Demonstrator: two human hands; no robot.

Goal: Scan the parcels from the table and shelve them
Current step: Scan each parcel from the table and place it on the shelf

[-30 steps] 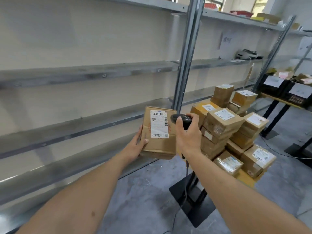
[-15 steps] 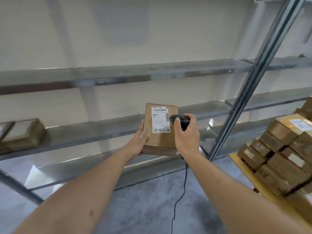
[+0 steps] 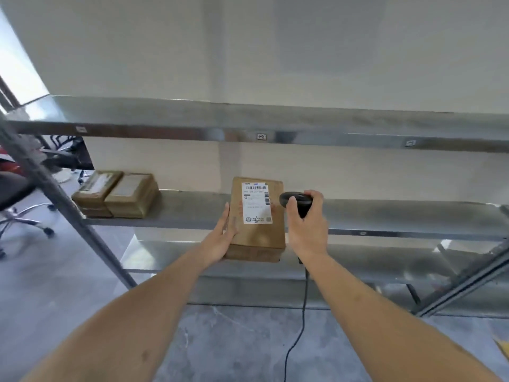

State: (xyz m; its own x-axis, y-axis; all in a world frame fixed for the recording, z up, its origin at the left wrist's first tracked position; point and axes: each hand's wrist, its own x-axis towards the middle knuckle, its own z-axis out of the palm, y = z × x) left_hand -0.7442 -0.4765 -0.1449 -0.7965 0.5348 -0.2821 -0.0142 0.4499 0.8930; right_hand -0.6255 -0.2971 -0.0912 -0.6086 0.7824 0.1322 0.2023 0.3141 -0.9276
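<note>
Before the metal shelving rack (image 3: 385, 213), the person's left hand (image 3: 220, 244) grips a cardboard parcel (image 3: 257, 232) by its left edge, label up, just short of the middle shelf. Beside it, the right hand (image 3: 307, 230) is wrapped round a black corded barcode scanner (image 3: 296, 201). Farther left, shelved parcels (image 3: 115, 194) sit stacked on that shelf

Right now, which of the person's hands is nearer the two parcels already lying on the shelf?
Left. The left hand holds the parcel right of the shelved parcels; the right hand is farther right.
</note>
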